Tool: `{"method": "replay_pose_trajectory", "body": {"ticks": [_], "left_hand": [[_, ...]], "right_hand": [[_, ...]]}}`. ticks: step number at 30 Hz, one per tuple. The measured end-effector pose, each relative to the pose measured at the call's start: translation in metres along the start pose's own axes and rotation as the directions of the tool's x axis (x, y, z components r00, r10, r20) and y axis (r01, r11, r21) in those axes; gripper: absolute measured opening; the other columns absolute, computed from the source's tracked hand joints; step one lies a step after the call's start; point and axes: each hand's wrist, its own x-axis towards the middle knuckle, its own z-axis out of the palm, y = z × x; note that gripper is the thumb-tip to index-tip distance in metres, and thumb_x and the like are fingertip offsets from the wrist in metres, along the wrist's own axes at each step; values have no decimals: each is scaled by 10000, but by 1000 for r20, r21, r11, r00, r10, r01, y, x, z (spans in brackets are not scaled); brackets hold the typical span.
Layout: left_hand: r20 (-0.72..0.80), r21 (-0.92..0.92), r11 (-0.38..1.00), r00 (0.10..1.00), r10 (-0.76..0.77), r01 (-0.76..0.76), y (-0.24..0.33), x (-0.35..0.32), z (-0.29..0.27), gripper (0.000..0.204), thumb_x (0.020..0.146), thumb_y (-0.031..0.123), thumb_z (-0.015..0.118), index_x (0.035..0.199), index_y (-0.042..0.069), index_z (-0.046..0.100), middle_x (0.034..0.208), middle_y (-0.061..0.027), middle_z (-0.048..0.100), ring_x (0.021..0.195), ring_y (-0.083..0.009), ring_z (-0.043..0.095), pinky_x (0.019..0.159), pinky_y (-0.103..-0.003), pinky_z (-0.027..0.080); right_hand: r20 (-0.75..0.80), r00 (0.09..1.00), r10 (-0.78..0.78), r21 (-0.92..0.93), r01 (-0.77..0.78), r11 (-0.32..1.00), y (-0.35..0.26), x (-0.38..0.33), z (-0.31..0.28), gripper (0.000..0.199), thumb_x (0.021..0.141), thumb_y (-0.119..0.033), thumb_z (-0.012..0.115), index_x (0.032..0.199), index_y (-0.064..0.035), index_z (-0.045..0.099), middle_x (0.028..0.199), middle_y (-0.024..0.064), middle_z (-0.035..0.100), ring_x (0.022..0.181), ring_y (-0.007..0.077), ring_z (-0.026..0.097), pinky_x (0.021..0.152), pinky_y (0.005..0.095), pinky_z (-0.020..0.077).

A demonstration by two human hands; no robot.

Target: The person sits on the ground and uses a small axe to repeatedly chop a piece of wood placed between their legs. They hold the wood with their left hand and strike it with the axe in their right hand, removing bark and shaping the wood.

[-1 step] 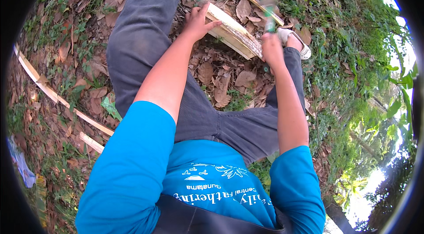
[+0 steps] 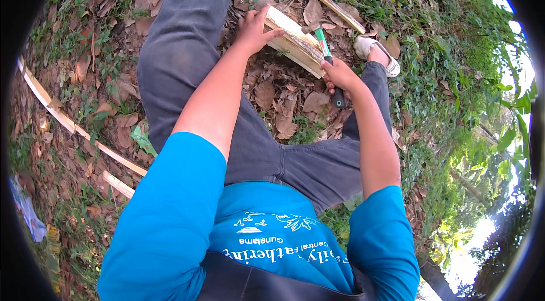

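Outdoors, left hand (image 2: 252, 33) spread against the left end of a wooden block (image 2: 296, 54) — far between the legs (image 2: 184, 62), over dry leaves (image 2: 285, 109) — right hand (image 2: 342, 76) wrapped round a green-and-black hammer (image 2: 323, 44).

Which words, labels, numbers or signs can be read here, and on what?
Bright blue short-sleeved fabric T-shirt: white printed lettering, upside down, partly lost in folds; legible in part, wording withheld.
Hammer with green-and-black handle, in the right hand: small marking on the green section, too small to read.
Pale split wood block, under the left hand: none visible.
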Motion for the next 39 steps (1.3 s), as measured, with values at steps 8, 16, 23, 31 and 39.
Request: {"method": "replay_pose_trajectory", "body": {"ticks": [8,16,23,31,39], "left_hand": [[-29,16,998,998,-60,60,-11,0,-6,1026,768,703,704,1564,210,286,1468,-162,382,1319,-408,383,1118,-490,357],[-36,-18,999,998,-46,46,-15,-4,-9,987,794,692,692,1562,210,302,1454,-191,375,1304,-423,373,1123,-496,320],[-22,-5,998,998,-63,63,-13,-10,-5,981,788,687,699,1557,218,311,1465,-159,385,1311,-419,374,1120,-496,338],[-35,2,1000,999,-29,29,-11,1,-4,1005,770,691,711,1563,229,302,1454,-163,411,1276,-414,411,1093,-486,375],[-22,55,997,998,-54,55,-9,-4,-5,1004,768,697,708,1563,236,302,1501,-142,383,1314,-404,398,1109,-479,360]], "right_hand": [[-661,738,-135,673,663,328,-73,-124,-141,274,1057,-239,433,1168,-9,534,716,-18,447,535,72,412,477,244,382],[-841,522,143,540,828,153,-103,-97,-63,255,1066,-292,315,1068,-46,385,662,33,435,507,146,434,501,328,462],[254,963,-87,432,-32,902,-56,-82,-2,287,1038,-381,515,1038,-103,586,622,-86,386,456,18,348,395,199,303],[-787,606,118,615,785,74,-88,-126,-103,269,1068,-279,373,1071,-19,442,715,2,411,534,96,361,461,255,350],[280,958,-67,455,-71,888,-49,-54,55,376,1010,-412,480,978,-52,580,676,4,508,514,111,471,476,305,416]]}}
